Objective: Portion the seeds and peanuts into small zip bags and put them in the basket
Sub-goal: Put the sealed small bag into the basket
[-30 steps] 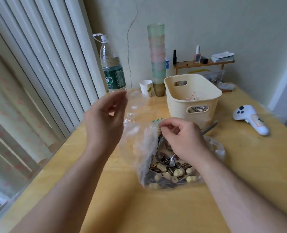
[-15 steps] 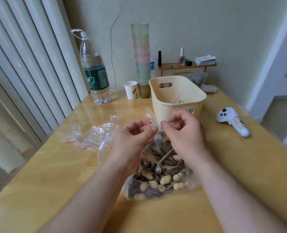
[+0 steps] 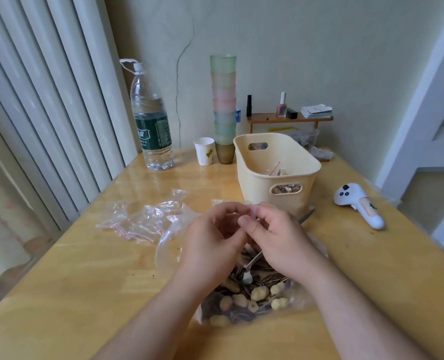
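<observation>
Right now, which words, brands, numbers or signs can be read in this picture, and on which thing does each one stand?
No text can be read for certain.
Water bottle, green label: white characters and small print, too blurred to read.
Paper cup: green leaf drawing only, no words.
Cards on the small shelf: faint marks, too small.
White controller: dark mark on the handle, unreadable.

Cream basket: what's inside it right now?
Inside the cream basket lie small zip bags with red strips; seeds show through the front handle slot. The near wall hides the rest, so no count is possible.
</observation>
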Demonstrator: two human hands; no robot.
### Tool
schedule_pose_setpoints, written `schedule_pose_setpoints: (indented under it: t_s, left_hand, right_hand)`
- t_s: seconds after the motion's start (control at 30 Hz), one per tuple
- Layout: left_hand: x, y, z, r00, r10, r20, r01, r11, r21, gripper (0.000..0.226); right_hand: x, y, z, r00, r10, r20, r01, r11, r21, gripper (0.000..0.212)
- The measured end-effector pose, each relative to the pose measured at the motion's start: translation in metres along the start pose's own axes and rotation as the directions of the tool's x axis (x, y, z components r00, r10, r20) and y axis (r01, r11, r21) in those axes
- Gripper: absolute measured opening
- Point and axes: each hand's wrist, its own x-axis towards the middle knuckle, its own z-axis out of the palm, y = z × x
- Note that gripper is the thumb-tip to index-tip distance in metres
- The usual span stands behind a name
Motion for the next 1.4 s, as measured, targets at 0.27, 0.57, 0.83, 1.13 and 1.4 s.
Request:
schedule_pose_setpoints:
  t_s: [0.27,0.57,0.83,1.13,1.4]
  left_hand:
    - [0.004,0.002,-0.002,0.982,-0.176,-0.070,0.149,0.947,-0.284,0.021]
    - [0.005,-0.003,-0.003,0.982,-0.118,-0.148,0.077,0.963,-0.257,0.022]
    - [0.002,-0.004,-0.005,0.996,-0.076,-0.054,0.067,0.988,-0.140,0.025]
    - [0.005,-0.002,-0.006,0.990,-0.112,-0.082,0.078,0.939,-0.335,0.023]
    - [-0.002,-0.005,-0.008,0.858,0.490,0.156,-0.508,0.765,0.396,0.054]
  right_hand:
    - [0.001,-0.002,0.006,0.990,0.024,-0.140,-0.014,0.998,0.069,0.016]
    - [-0.006,-0.011,0.007,0.995,-0.059,-0.078,0.071,0.983,0.169,0.013]
    - [-0.003,-0.013,-0.004,0.999,-0.049,-0.015,0.049,0.998,0.042,0.014]
    - [-0.001,-0.008,-0.015,0.965,-0.016,-0.261,-0.045,0.972,-0.229,0.010]
    - [-0.003,-0.020,-0.005,0.980,0.191,-0.063,-0.163,0.938,0.307,0.030]
